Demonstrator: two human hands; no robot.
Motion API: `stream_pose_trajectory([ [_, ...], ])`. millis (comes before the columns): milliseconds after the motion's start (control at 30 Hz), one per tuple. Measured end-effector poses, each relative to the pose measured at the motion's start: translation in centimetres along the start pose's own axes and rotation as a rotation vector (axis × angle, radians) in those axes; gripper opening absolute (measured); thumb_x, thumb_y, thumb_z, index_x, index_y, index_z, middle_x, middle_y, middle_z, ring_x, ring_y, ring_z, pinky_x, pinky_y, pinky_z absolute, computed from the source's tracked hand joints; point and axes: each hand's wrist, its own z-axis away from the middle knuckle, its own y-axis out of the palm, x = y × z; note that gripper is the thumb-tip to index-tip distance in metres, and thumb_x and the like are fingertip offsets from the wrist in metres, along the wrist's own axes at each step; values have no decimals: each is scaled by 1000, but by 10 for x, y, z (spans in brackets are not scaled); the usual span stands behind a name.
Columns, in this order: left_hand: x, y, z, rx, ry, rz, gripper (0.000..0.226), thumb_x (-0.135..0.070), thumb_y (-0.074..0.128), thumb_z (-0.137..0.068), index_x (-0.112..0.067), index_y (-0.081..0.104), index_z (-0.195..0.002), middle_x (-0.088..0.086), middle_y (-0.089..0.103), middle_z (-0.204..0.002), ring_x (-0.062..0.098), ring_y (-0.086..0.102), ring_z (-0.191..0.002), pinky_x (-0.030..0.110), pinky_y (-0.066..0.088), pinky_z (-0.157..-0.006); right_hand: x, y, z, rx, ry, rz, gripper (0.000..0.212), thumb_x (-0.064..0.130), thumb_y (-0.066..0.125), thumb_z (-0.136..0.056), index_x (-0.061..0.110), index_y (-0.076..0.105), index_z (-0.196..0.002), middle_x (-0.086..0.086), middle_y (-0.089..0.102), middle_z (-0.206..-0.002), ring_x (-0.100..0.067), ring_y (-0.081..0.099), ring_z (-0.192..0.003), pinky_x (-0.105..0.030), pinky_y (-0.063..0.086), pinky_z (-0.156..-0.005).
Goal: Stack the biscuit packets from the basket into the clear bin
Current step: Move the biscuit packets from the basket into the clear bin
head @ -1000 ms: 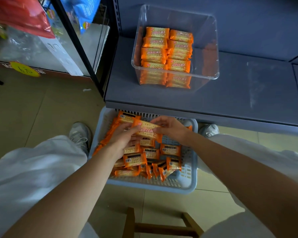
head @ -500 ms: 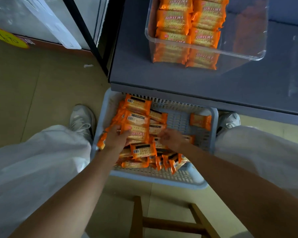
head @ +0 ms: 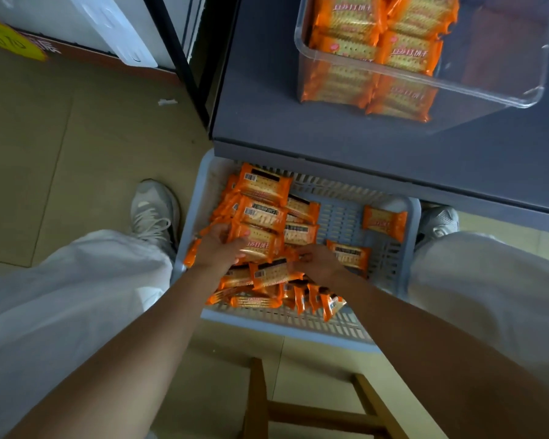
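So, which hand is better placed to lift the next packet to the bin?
Probably the left hand: it grips a face-up packet. The right hand lies among other packets, grip unclear.

The shelf (head: 330, 134) lip hangs right over the far side of the basket (head: 267, 324), so the way in is from above and the near side, squeezed between the white trouser legs (head: 61, 296) with the wooden stool (head: 298, 413) close behind. The biscuit packets (head: 263, 213) pile high across its left and middle, while the right shows bare slatted floor, open but for one lone packet (head: 384, 223) near the far right corner. Up on the shelf the clear bin (head: 504, 58) is open-topped, left side filled with stacked packets (head: 377, 52), right side free.
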Motion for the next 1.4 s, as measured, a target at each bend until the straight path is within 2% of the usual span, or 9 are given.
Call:
stream_pose_trajectory([
  [133, -11, 3, 12, -15, 54, -2, 33, -15, 72, -84, -11, 59, -113, 7, 69, -105, 18, 67, -78, 24, 51, -61, 12, -37, 16, -180, -64, -3, 31, 18, 72, -82, 11, 64, -111, -3, 62, -104, -18, 59, -101, -29, 47, -86],
  [300, -28, 19, 33, 22, 59, 55, 39, -18, 77, -80, -14, 59, -115, 7, 67, -107, 23, 67, -93, 39, 58, -83, 30, -71, 46, -211, -200, -182, 20, 14, 68, -85, 17, 51, -94, -5, 62, -82, -16, 61, -70, -34, 52, -68],
  [467, -44, 36, 59, 84, 118, 158, 30, -17, 75, -82, -25, 55, -104, 3, 65, -102, 21, 70, -87, 15, 53, -54, 46, -64, 69, -158, -330, -121, 38, 32, 77, -78, 18, 52, -103, -4, 62, -104, -19, 62, -96, -39, 54, -81],
  [633, -50, 36, 69, 107, 124, 249, 22, -12, 70, -86, -25, 55, -95, 9, 68, -105, 23, 69, -89, 27, 56, -70, 45, -66, 81, -119, -499, -132, 28, 6, 65, -88, 16, 64, -114, -4, 62, -101, -17, 63, -92, -26, 53, -83],
  [767, -52, 35, 72, 170, 129, 274, 25, -11, 68, -86, -17, 55, -107, 11, 70, -101, 19, 72, -79, 24, 56, -64, 40, -72, 87, -262, -600, 42, 39, 1, 74, -77, 15, 65, -113, -5, 54, -114, -13, 50, -104, -12, 38, -83],
  [867, -57, 35, 75, 198, 110, 332, 29, -9, 67, -87, -16, 53, -111, 10, 70, -99, 19, 72, -80, 25, 56, -66, 38, -73, 85, -345, -624, 117, 41, 18, 78, -76, 26, 63, -114, 3, 54, -126, -17, 38, -122, -34, 30, -104],
  [967, -60, 35, 78, 212, 118, 332, 26, -13, 67, -87, -17, 54, -110, 9, 71, -101, 20, 71, -84, 26, 55, -70, 38, -73, 85, -394, -645, 124, 40, 30, 76, -78, 32, 61, -116, 5, 57, -123, -17, 44, -121, -51, 35, -103],
  [1167, -66, 35, 87, 236, 149, 274, 53, -29, 82, -68, -14, 60, -114, 7, 72, -104, 21, 71, -92, 34, 55, -87, 49, -72, 98, -413, -773, 142, 40, 39, 72, -81, 32, 61, -118, 5, 57, -118, -19, 44, -116, -49, 35, -102],
  [1400, -99, 35, 107, 224, 205, 337, 19, -16, 71, -84, -10, 65, -101, 14, 72, -100, 24, 71, -85, 30, 59, -76, 66, -100, 123, -423, -850, 386, 64, 25, 75, -75, 33, 47, -132, 5, 54, -128, -19, 45, -123, -46, 29, -102],
])
